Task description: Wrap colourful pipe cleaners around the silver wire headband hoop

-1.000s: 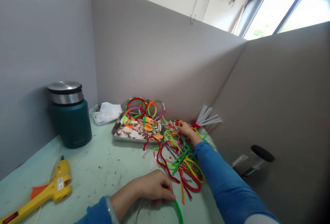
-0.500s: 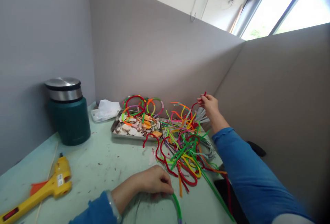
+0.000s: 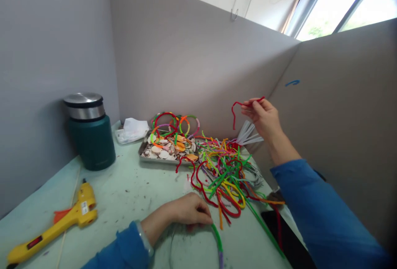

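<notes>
My left hand (image 3: 192,211) is low over the table, its fingers pinched on a thin hoop whose right side is wrapped in green and purple (image 3: 218,238). The rest of the hoop is a bare thin wire curving below the hand. Raised above the right side of the table, my right hand (image 3: 259,110) pinches a bent red pipe cleaner (image 3: 234,116), which hangs down to the left of the fingers. Under and left of it lies a tangled pile of colourful pipe cleaners (image 3: 225,174).
A metal tray (image 3: 167,161) of shells has wrapped rings (image 3: 166,114) at its back. A teal container (image 3: 91,141) and yellow glue gun (image 3: 66,219) are at left. White tissue (image 3: 135,126) lies behind; a black flat object (image 3: 287,236) is at right.
My right hand has moved up and right, lifting the red pipe cleaner off the pile. My left hand stays on the hoop. The view has shifted slightly.
</notes>
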Demonstrator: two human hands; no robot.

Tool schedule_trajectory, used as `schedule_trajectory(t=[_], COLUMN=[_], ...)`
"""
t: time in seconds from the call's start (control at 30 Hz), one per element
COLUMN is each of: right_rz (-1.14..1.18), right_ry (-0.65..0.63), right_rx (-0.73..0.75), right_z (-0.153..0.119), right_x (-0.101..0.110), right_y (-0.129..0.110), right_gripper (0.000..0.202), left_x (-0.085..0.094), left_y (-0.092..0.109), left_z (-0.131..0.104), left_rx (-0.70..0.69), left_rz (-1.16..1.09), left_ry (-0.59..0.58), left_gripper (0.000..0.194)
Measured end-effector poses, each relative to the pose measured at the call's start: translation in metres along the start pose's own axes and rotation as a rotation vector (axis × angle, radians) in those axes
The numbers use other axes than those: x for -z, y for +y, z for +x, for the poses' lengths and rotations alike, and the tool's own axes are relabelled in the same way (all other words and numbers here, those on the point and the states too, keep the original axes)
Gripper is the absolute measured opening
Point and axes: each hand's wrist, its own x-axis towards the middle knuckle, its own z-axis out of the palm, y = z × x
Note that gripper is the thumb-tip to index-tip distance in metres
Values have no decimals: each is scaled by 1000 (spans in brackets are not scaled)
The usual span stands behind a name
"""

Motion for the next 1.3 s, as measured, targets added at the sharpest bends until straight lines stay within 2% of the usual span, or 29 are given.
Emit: schedule_trajectory(t=[0.1, 0.17, 0.23, 0.3, 0.4, 0.47, 0.63, 0.87, 0.97, 1.1, 1.2, 1.3], right_rz=[-249, -384, -448, -500, -569, -604, -606, -592, -541, -465, -420, -349], right_ry=[-187, -313, -394, -402, -390, -417, -515, -599, -526, -296, -258, -236], right_rx=[18, 70, 138, 186, 275, 307, 338, 313, 258, 19, -119, -240], right_z=[-73, -123, -166, -195, -221, -232, -249, -249, -248, -246, -245, -244], right_x=[-24, -37, -46, -52, -59, -63, -68, -66, -63, -58, -56, -59], right_y=[3, 10, 20, 31, 47, 55, 62, 59, 59, 60, 62, 63], right_gripper=[12, 15, 17, 24, 32, 38, 55, 63, 62, 40, 24, 20], left_x=[7, 14, 22, 27, 27, 24, 18, 22, 24, 25, 24, 21], left_y=[7, 15, 21, 25, 25, 22, 14, 9, 9, 10, 11, 10], left_z=[-4, -6, -6, -5, -2, 0, 1, 2, 2, 2, 1, 1], left_rx=[-35, -166, -229, -164, -48, -32, -95, -144, -116, -94, -76, -21], left_rz=[-13, 73, 35, -162, -523, -589, -506, -682, -686, -666, -621, -564], left_ry=[53, 207, 377, 494, 509, 479, 447, 396, 458, 548, 498, 437], left_gripper=[38, 31, 27, 38, 58, 61, 48, 38, 37, 37, 36, 38])
